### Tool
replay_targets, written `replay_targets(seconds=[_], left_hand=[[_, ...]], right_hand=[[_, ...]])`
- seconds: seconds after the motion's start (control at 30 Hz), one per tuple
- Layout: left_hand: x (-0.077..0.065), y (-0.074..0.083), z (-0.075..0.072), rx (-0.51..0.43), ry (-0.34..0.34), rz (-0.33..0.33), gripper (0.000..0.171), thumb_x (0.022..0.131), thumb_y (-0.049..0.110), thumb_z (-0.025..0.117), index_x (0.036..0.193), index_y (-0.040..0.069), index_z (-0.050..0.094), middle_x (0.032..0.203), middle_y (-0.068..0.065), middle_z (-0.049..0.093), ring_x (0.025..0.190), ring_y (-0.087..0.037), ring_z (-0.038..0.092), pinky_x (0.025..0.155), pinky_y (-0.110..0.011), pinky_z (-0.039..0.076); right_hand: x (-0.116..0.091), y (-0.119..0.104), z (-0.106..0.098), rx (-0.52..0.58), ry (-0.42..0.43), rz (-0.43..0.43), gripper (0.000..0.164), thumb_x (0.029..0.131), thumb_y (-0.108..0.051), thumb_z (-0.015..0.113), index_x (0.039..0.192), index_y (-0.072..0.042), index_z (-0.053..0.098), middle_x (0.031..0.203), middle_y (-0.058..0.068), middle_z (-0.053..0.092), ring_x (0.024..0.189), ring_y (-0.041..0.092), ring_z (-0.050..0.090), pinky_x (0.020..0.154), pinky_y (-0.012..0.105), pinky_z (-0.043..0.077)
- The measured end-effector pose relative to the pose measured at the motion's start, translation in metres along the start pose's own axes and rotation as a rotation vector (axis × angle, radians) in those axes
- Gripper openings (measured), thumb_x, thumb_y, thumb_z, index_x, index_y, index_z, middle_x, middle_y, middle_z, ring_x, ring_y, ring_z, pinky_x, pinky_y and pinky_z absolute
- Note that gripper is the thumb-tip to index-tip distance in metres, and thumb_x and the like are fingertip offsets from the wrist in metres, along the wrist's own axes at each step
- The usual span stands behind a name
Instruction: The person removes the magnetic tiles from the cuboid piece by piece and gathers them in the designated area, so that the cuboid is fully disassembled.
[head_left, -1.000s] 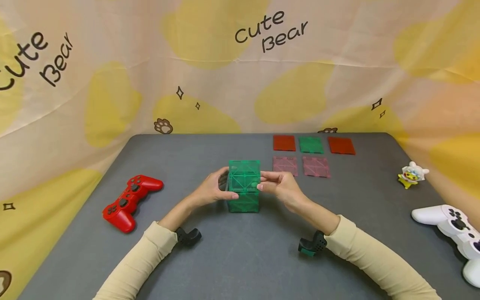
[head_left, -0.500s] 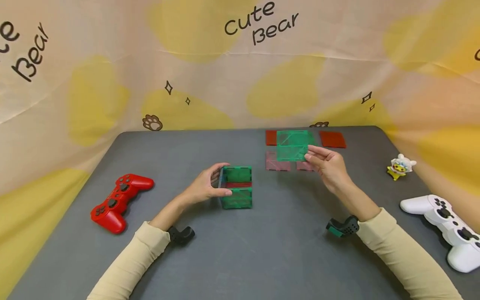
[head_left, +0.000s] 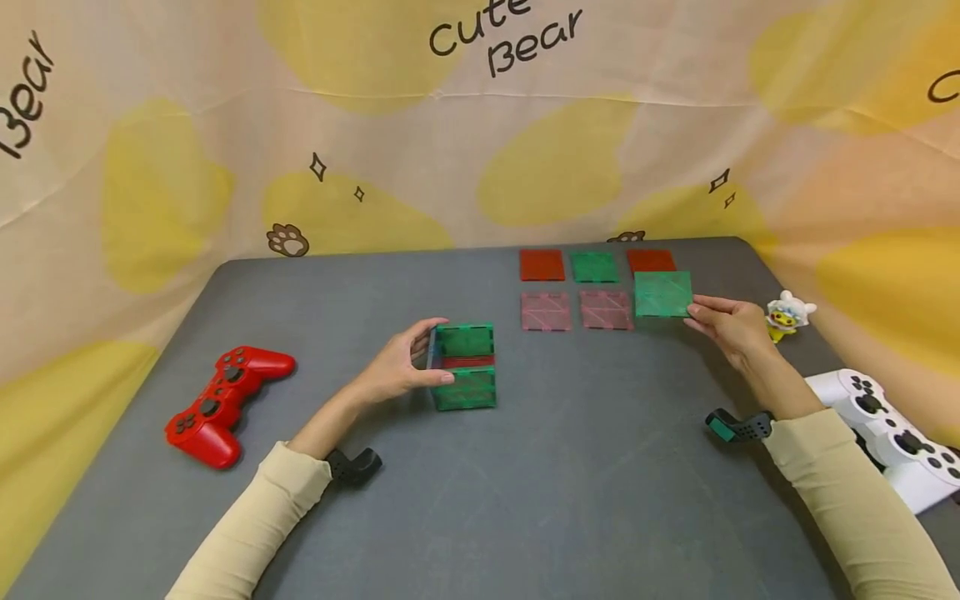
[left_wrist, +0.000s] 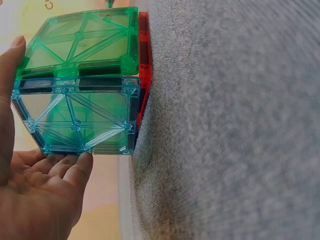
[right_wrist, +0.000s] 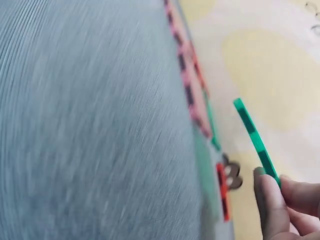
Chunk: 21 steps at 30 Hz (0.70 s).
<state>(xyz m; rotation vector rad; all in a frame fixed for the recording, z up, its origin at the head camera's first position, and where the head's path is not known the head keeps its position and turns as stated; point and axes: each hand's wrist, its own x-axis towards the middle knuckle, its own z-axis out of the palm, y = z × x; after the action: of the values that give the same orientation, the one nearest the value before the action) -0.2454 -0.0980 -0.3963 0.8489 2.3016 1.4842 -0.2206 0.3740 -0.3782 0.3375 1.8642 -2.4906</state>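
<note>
An open-topped box of magnetic tiles (head_left: 465, 390) stands on the grey table, with green front and back walls, a blue left wall (left_wrist: 80, 120) and a red base (left_wrist: 145, 65). My left hand (head_left: 397, 362) holds it from the left, thumb on the front wall and fingers at the back. Off to the right, my right hand (head_left: 731, 329) pinches a green magnetic tile (head_left: 663, 294) by its right edge. That tile is held above the table, level and apart from the box, seen edge-on in the right wrist view.
Behind lie two red tiles (head_left: 542, 265), a green tile (head_left: 595, 267) and two pink tiles (head_left: 546, 311). A red game controller (head_left: 228, 404) is at the left. A white controller (head_left: 885, 425) and small figurine (head_left: 783, 315) stand at the right, partly behind the right arm.
The green tile has come off the top of the box and moved right and back in my right hand. My left hand stays on the box. The head view has shifted slightly.
</note>
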Motion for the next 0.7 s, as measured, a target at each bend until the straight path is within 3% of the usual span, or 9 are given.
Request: replay_targets(seconds=[0.17, 0.23, 0.33, 0.43, 0.57, 0.7], left_hand=[[0.0, -0.002, 0.0, -0.008, 0.0, 0.013, 0.082, 0.076, 0.029, 0.075, 0.14, 0.002, 0.031, 0.139, -0.019, 0.04, 0.134, -0.034, 0.033, 0.107, -0.05, 0.028], [0.0, -0.002, -0.001, -0.012, 0.002, 0.018, 0.08, 0.076, 0.028, 0.075, 0.139, 0.003, 0.032, 0.137, -0.019, 0.042, 0.133, -0.034, 0.035, 0.106, -0.051, 0.029], [-0.001, -0.004, -0.001, -0.011, 0.005, 0.02, 0.079, 0.076, 0.028, 0.075, 0.139, 0.004, 0.033, 0.136, -0.019, 0.042, 0.132, -0.034, 0.036, 0.106, -0.05, 0.03], [-0.001, -0.005, -0.001, -0.01, 0.001, 0.023, 0.08, 0.076, 0.029, 0.075, 0.139, 0.004, 0.033, 0.136, -0.019, 0.042, 0.132, -0.033, 0.037, 0.106, -0.05, 0.03], [-0.002, -0.005, -0.001, -0.009, 0.005, 0.024, 0.079, 0.075, 0.029, 0.075, 0.138, 0.005, 0.033, 0.136, -0.018, 0.043, 0.131, -0.033, 0.037, 0.106, -0.05, 0.03], [-0.002, -0.006, -0.001, -0.007, 0.0, 0.019, 0.079, 0.076, 0.027, 0.075, 0.139, 0.005, 0.032, 0.138, -0.017, 0.041, 0.133, -0.033, 0.035, 0.107, -0.048, 0.028]], right_hand=[[0.003, 0.007, -0.014, -0.194, 0.016, 0.038, 0.024, 0.084, 0.0, 0.062, 0.076, -0.022, 0.067, 0.078, -0.011, 0.064, 0.072, 0.0, 0.065, 0.069, 0.019, 0.053], [0.005, 0.009, -0.017, -0.239, 0.017, 0.028, 0.022, 0.084, 0.001, 0.06, 0.08, -0.019, 0.067, 0.076, -0.012, 0.064, 0.072, -0.001, 0.065, 0.068, 0.018, 0.053], [0.008, 0.012, -0.017, -0.363, 0.037, -0.007, 0.02, 0.086, 0.003, 0.056, 0.104, -0.002, 0.065, 0.073, -0.016, 0.062, 0.068, -0.004, 0.063, 0.066, 0.017, 0.053], [0.01, 0.014, -0.015, -0.605, 0.098, -0.046, 0.037, 0.088, -0.002, 0.055, 0.12, 0.016, 0.05, 0.074, -0.017, 0.057, 0.063, -0.008, 0.06, 0.062, 0.016, 0.052], [0.012, 0.012, -0.012, -0.923, 0.178, -0.098, 0.041, 0.086, -0.012, 0.061, 0.115, 0.017, 0.055, 0.075, -0.001, 0.067, 0.053, -0.011, 0.057, 0.055, 0.016, 0.051], [0.011, 0.01, -0.01, -1.123, 0.215, -0.195, 0.034, 0.084, -0.014, 0.064, 0.103, 0.013, 0.064, 0.07, 0.014, 0.07, 0.047, -0.003, 0.058, 0.047, 0.019, 0.047]])
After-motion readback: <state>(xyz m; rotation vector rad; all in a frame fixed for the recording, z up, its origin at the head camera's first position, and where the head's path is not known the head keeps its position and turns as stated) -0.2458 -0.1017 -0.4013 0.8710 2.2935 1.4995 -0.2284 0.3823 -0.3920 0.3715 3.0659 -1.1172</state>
